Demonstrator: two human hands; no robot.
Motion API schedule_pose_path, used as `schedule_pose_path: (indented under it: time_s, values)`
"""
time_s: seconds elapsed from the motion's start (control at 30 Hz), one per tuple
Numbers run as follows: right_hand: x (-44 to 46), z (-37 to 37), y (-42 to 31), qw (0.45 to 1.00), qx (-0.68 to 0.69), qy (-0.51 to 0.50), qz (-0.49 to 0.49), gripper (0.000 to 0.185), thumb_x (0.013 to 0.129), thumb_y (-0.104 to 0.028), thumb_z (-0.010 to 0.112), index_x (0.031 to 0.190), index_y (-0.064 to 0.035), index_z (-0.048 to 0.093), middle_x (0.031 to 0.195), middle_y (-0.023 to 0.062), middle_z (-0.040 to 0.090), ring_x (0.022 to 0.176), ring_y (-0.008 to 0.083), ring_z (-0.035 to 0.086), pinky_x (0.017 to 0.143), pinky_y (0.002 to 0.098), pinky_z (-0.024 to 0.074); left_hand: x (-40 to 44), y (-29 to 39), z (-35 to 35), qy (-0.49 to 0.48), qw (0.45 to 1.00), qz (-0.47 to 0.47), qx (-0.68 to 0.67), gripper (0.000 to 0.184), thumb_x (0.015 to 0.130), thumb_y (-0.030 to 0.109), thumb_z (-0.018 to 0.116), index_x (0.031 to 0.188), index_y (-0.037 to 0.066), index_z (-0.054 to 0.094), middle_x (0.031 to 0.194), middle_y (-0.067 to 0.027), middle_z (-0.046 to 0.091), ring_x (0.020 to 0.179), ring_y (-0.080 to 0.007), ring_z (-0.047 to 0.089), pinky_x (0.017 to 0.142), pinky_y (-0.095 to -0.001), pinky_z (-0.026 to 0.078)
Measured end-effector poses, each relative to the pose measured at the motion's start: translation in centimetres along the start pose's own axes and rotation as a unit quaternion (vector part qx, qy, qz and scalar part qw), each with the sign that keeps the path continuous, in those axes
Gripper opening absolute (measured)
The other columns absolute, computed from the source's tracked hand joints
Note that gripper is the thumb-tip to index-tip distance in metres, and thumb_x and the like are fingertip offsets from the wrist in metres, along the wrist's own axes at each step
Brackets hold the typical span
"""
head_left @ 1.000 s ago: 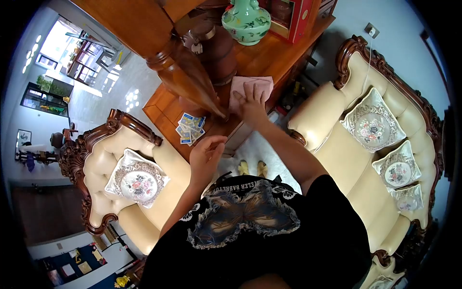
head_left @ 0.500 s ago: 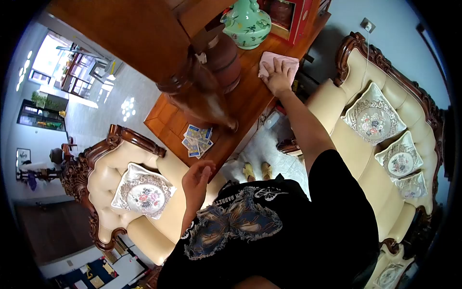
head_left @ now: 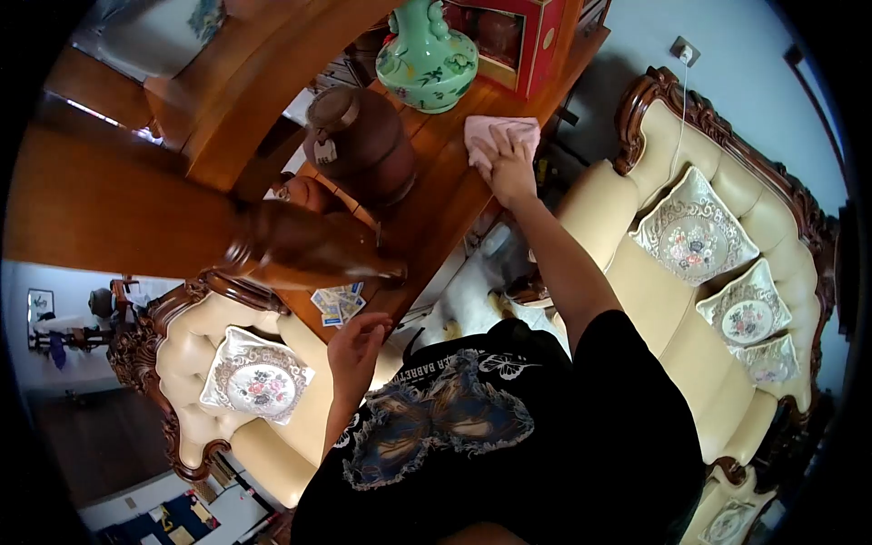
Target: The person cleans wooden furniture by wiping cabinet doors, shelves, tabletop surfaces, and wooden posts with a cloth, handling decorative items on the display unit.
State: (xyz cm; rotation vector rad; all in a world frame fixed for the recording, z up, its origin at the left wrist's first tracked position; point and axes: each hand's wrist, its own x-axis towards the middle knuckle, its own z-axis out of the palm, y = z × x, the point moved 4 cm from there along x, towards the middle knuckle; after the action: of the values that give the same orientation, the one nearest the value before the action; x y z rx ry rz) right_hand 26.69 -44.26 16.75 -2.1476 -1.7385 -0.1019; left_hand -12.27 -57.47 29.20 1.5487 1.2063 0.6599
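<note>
My right hand (head_left: 507, 168) lies with spread fingers on a folded pink cloth (head_left: 481, 130), pressing it against the wooden tabletop (head_left: 436, 195) near its edge. Just beyond the cloth stands a green vase (head_left: 427, 64) with painted flowers. My left hand (head_left: 356, 352) hovers by the near end of the table, its fingers loosely bent and nothing visible in them. Close to it, several blue-and-yellow cards (head_left: 338, 303) lie fanned out on the wood. A dark brown lidded jar (head_left: 361, 150) with a small white tag sits between the cards and the vase.
A turned wooden post (head_left: 300, 243) crosses in front of the tabletop. A red box (head_left: 542, 45) with a window stands behind the vase. Cream carved sofas (head_left: 627, 300) flank me on the right and an armchair (head_left: 182, 350) on the left, with patterned cushions.
My view has shifted, bringing the brown jar out from behind the post. My left hand appears closer to the cards. The right hand stays on the cloth, in about the same spot.
</note>
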Motion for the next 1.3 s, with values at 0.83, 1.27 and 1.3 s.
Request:
schedule_pose_path:
  time_s: [0.83,1.27,1.3]
  values:
    - [3.1,-0.4,2.1,0.989,0.010,0.054,-0.141,0.053,0.095,-0.042,0.064,0.146,-0.0309,0.056,0.159,0.0016,0.042,0.143,0.0337,0.039,0.117,0.0559,0.0275,0.4,1.4,10.9,0.103,0.986,-0.122,0.038,0.019,0.099,0.004,0.064,0.116,-0.001,0.069,0.103,-0.0121,0.073,0.087,-0.0188,0.074,0.073,-0.0297,0.059]
    - [-9.2,-0.8,-9.3,0.904,0.218,-0.093,-0.355,0.049,0.093,-0.041,0.066,0.141,-0.0312,0.061,0.153,0.0019,0.051,0.142,0.0300,0.044,0.122,0.0544,0.0237,1.8,1.5,9.8,0.051,0.992,-0.031,0.108,0.019,0.101,0.005,0.061,0.117,-0.003,0.069,0.107,-0.0147,0.074,0.097,-0.0207,0.074,0.085,-0.0319,0.058]
    - [-7.6,0.6,-7.5,0.918,0.218,-0.084,-0.321,0.047,0.095,-0.041,0.065,0.141,-0.0316,0.061,0.153,0.0014,0.052,0.143,0.0292,0.043,0.122,0.0536,0.0239,1.7,1.3,9.6,0.053,0.991,-0.032,0.118,0.020,0.101,0.006,0.061,0.117,-0.003,0.069,0.107,-0.0148,0.074,0.098,-0.0211,0.074,0.085,-0.0321,0.058]
